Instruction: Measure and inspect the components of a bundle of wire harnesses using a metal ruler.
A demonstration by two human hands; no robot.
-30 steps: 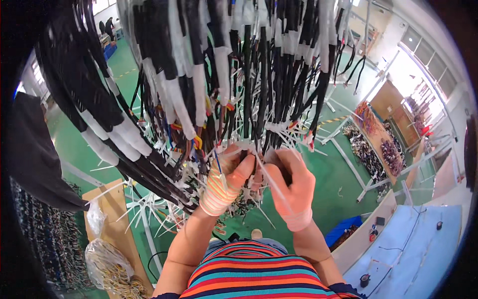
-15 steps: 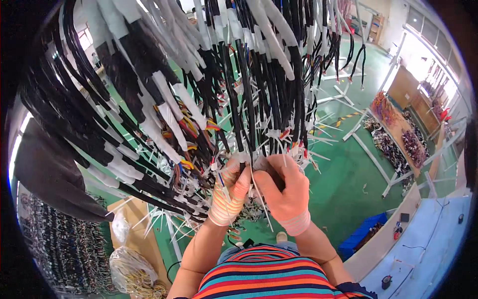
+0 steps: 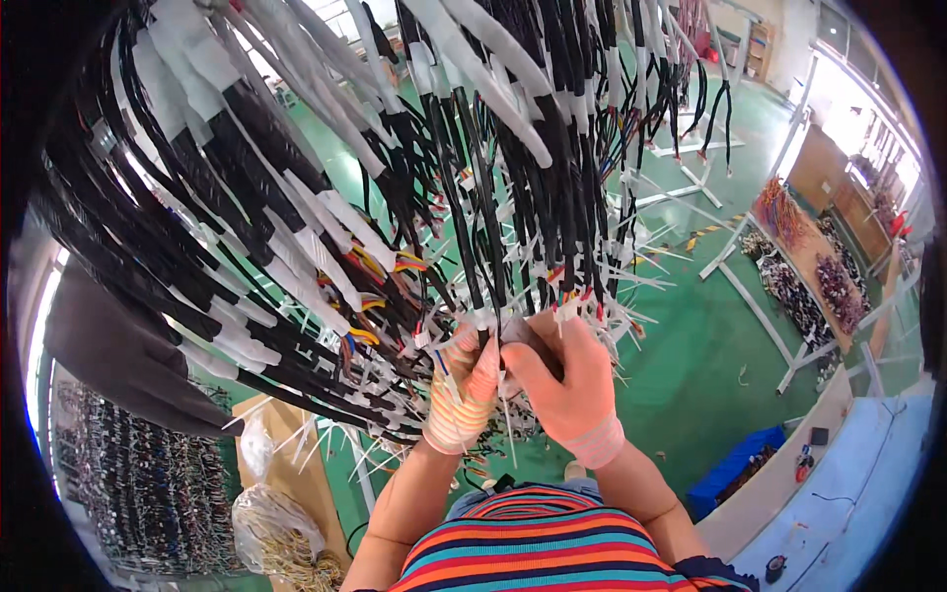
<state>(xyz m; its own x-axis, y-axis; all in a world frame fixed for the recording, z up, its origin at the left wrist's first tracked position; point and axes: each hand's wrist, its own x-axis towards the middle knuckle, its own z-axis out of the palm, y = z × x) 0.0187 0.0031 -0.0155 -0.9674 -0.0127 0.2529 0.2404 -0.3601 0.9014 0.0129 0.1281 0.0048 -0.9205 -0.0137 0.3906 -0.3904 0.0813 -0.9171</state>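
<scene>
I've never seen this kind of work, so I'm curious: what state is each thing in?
Left hand in striped knit glove: pinching a slim black cable
Right hand in orange-coated glove: fingers curled, grip unclear
Thin white plastic strip: lower end dangling
Black-and-white wrapped cables: hanging
Clear plastic bag: holding yellowish wires
Blue rectangular box: open, dark contents
Dark grey cloth: draped

The green floor [image 3: 671,365] carries a yellow-and-black striped line [image 3: 702,237]. Bright windows [image 3: 854,111] break the pale right-hand wall [image 3: 792,47]. A blue-topped workbench [image 3: 873,479] stands at lower right.
</scene>
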